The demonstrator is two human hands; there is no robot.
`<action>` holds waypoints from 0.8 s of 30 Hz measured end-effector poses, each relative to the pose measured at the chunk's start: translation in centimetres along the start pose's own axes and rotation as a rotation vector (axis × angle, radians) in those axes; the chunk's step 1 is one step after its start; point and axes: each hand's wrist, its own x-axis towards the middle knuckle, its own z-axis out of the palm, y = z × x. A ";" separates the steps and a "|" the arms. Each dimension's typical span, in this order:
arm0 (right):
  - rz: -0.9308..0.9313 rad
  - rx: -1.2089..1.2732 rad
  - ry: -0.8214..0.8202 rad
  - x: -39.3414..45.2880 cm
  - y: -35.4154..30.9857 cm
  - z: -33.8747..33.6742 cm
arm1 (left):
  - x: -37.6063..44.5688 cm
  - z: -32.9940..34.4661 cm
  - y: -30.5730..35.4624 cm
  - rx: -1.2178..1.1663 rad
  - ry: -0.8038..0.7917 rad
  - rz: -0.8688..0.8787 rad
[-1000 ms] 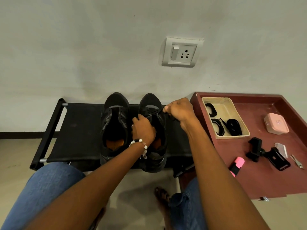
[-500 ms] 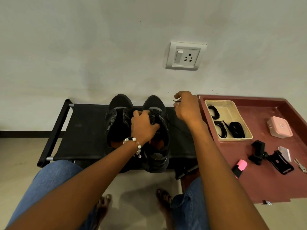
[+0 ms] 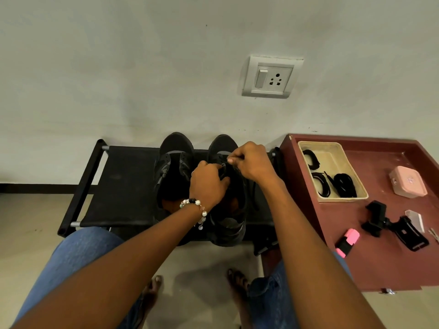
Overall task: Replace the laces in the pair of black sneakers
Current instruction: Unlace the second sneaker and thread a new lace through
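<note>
Two black sneakers stand side by side on a black bench, toes toward the wall: the left sneaker [image 3: 174, 167] and the right sneaker [image 3: 229, 224]. My left hand [image 3: 207, 184] grips the tongue area of the right sneaker, fingers curled over it. My right hand [image 3: 251, 162] pinches a thin black lace [image 3: 254, 195] just above that shoe's eyelets; the lace hangs down the shoe's right side. Both hands hide the eyelet rows. A cream tray [image 3: 351, 172] on the red table holds coiled black laces [image 3: 344, 184].
The black bench [image 3: 118, 186] stands against the wall. A red table [image 3: 380, 264] on the right carries a pink case [image 3: 408, 181], a black phone clamp [image 3: 394, 224] and a pink highlighter [image 3: 348, 242]. My knees and feet are below the bench.
My right hand, which had pulled the lace up and to the right, has come back left and down to the right sneaker's eyelets. My left hand stays on the shoe.
</note>
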 end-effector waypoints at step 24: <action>0.357 0.367 0.052 0.8 1.2 4.1 | 0.4 -2.3 0.7 -0.187 -0.101 -0.097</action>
